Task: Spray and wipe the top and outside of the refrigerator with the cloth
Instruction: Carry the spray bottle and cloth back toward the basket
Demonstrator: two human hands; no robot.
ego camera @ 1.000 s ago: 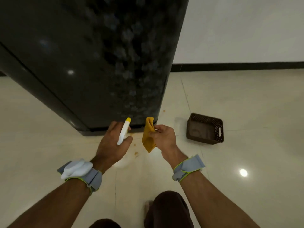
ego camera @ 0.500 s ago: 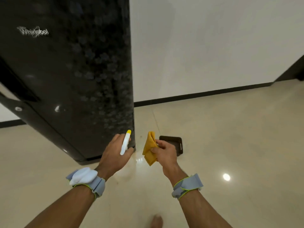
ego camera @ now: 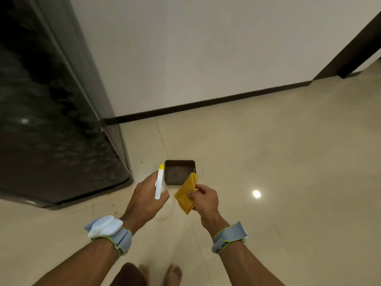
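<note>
The dark glossy refrigerator (ego camera: 51, 120) fills the left of the head view, its right side panel facing the wall. My left hand (ego camera: 145, 198) grips a white spray bottle with a yellow tip (ego camera: 159, 182), held upright just right of the fridge's lower corner. My right hand (ego camera: 204, 198) pinches a folded yellow cloth (ego camera: 186, 195) that hangs beside the bottle. Both hands hover above the floor, apart from the fridge.
A small brown basket (ego camera: 179, 163) sits on the beige tiled floor (ego camera: 288, 162) just beyond my hands. A white wall with a dark skirting board (ego camera: 206, 102) runs behind. A dark door frame (ego camera: 354, 52) stands at the far right. My bare feet (ego camera: 173, 273) show at the bottom.
The view has swung to the right, so the fridge now sits further left and its side panel shows. The basket now lies straight ahead of my hands. Both hands keep their grips.
</note>
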